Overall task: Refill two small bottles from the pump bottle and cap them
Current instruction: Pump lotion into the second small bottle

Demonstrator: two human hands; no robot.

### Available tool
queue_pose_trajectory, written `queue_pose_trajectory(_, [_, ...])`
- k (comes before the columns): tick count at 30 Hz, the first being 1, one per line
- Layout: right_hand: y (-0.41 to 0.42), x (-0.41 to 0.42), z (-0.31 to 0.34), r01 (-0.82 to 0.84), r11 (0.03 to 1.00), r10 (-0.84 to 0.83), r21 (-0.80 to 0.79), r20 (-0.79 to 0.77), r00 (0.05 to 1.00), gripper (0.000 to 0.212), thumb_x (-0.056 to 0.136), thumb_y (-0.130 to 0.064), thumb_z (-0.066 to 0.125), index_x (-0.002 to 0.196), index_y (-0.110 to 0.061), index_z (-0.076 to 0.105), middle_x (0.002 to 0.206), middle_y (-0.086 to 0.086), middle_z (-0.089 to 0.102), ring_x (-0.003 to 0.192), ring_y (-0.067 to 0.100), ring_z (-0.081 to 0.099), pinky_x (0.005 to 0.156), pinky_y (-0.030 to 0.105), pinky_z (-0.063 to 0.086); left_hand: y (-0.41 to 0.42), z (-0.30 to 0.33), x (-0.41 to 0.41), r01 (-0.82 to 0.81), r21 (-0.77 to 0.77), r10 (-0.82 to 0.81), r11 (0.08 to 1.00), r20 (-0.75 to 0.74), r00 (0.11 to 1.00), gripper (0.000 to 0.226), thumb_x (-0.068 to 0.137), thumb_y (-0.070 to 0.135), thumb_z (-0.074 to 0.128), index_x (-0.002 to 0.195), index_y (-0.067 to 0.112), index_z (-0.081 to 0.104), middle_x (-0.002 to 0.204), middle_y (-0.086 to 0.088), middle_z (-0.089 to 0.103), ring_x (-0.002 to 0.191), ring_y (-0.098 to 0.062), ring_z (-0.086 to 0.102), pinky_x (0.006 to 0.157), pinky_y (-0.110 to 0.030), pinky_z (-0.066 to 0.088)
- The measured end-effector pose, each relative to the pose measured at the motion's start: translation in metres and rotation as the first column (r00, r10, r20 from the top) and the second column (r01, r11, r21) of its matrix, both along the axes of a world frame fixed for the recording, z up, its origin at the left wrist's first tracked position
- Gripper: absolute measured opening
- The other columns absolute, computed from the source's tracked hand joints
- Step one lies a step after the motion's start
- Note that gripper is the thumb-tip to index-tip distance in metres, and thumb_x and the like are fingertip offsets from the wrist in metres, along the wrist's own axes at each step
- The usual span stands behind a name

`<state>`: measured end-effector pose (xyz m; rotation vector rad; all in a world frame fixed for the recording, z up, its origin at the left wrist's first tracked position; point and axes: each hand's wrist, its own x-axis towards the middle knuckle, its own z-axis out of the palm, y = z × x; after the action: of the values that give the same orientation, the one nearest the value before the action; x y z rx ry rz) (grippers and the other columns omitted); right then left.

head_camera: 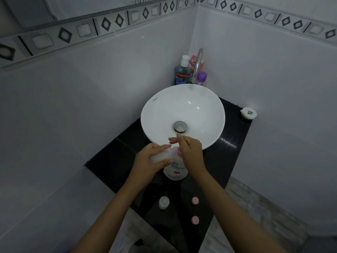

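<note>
Your left hand (152, 159) has its grip clamped on a small clear bottle (162, 155), tipped at the pump bottle (176, 171); your right hand (189, 149) presses the pump, fingers partly spread. The other small bottle (163, 202) stands uncapped near the black worktop (113, 161) front edge. Two pink caps (195, 200) lie beside it, with free room between.

The surface (231, 147) is glossy black; the basin (209, 114) is white. The pump bottle (176, 172) is white with a pink flower and blue mark. Two caps (195, 200) are pink. White wall tiles (91, 88) carry a grey band (109, 22) of black diamonds.
</note>
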<state>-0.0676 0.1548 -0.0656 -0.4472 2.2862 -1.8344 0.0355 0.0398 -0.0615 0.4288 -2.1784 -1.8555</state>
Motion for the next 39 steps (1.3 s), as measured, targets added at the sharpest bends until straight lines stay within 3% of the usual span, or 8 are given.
queue_pose_trajectory(4, [0.003,-0.003,0.013,-0.026,1.0,0.026,0.009,-0.018,0.999,0.034,0.096,-0.023,0.05,0.077,-0.01,0.075,0.073,-0.001,0.072,0.065,-0.001,0.062,0.058,0.007,0.046,-0.001,0.006,0.0,0.027,-0.06,-0.03,0.998,-0.038,0.999,0.038,0.075,0.019,0.076,0.112,0.025,0.067,0.106,0.013,0.06,0.1,0.005,0.058,0.077,-0.005,0.046])
queue_pose_trajectory(7, [0.001,-0.001,0.019,-0.011,1.0,0.011,-0.002,-0.025,1.0,0.035,0.097,-0.022,0.048,0.078,-0.008,0.074,0.075,0.001,0.073,0.071,0.006,0.066,0.065,0.011,0.05,0.0,0.008,0.0,0.034,-0.063,-0.038,0.997,-0.071,0.997,0.037,0.077,0.015,0.074,0.112,0.026,0.066,0.106,0.012,0.06,0.099,0.009,0.056,0.078,-0.003,0.044])
queue_pose_trajectory(18, [-0.001,0.004,0.024,0.009,1.0,-0.009,0.012,0.014,1.0,0.037,0.098,-0.024,0.048,0.077,-0.006,0.073,0.078,0.005,0.074,0.071,0.011,0.067,0.071,0.024,0.054,0.001,-0.001,0.003,0.04,-0.093,-0.041,0.995,-0.009,0.999,0.036,0.079,0.016,0.073,0.109,0.033,0.063,0.107,0.007,0.06,0.096,0.01,0.055,0.075,-0.002,0.045])
queue_pose_trajectory(26, [-0.001,0.003,0.026,0.011,1.0,-0.011,0.007,0.023,1.0,0.037,0.097,-0.024,0.048,0.075,-0.008,0.073,0.076,0.003,0.073,0.069,0.01,0.066,0.068,0.02,0.05,-0.004,0.008,0.004,0.026,-0.149,-0.033,0.988,-0.047,0.998,0.042,0.078,0.017,0.072,0.101,0.049,0.059,0.105,0.017,0.059,0.1,0.012,0.053,0.078,-0.002,0.044])
queue_pose_trajectory(30, [0.0,0.004,0.029,0.008,1.0,-0.008,0.03,0.02,1.0,0.037,0.098,-0.024,0.047,0.077,-0.006,0.072,0.077,0.004,0.073,0.063,0.004,0.066,0.066,0.02,0.051,-0.009,0.009,0.008,0.008,-0.148,-0.015,0.989,-0.044,0.999,0.041,0.078,0.015,0.073,0.104,0.043,0.06,0.107,0.013,0.059,0.098,0.012,0.054,0.077,-0.003,0.045])
queue_pose_trajectory(33, [0.0,0.005,0.031,0.004,1.0,-0.004,0.002,0.044,0.999,0.035,0.098,-0.024,0.048,0.082,-0.005,0.072,0.079,0.007,0.073,0.057,0.002,0.066,0.065,0.025,0.052,-0.013,0.009,0.012,-0.028,-0.121,0.024,0.992,-0.037,0.999,0.039,0.079,0.016,0.072,0.11,0.036,0.062,0.109,0.008,0.06,0.099,0.008,0.055,0.076,-0.012,0.048])
queue_pose_trajectory(36, [0.0,0.007,0.033,0.009,0.998,-0.005,-0.06,0.069,0.998,0.025,0.095,-0.025,0.054,0.097,-0.006,0.07,0.087,0.011,0.072,0.068,0.01,0.069,0.071,0.033,0.057,-0.01,0.008,0.014,-0.036,-0.092,0.033,0.995,-0.027,0.999,0.038,0.08,0.017,0.072,0.112,0.033,0.062,0.111,0.007,0.061,0.1,0.005,0.056,0.081,-0.018,0.047])
queue_pose_trajectory(39, [0.004,0.007,0.035,0.03,0.994,-0.019,-0.109,0.105,0.994,0.031,0.09,-0.033,0.06,0.113,-0.012,0.061,0.098,0.009,0.072,0.088,0.022,0.07,0.08,0.037,0.057,-0.005,0.004,0.018,-0.037,-0.05,0.037,0.998,0.004,0.999,0.036,0.08,0.017,0.072,0.112,0.03,0.062,0.111,0.013,0.062,0.098,0.003,0.058,0.08,-0.024,0.051])
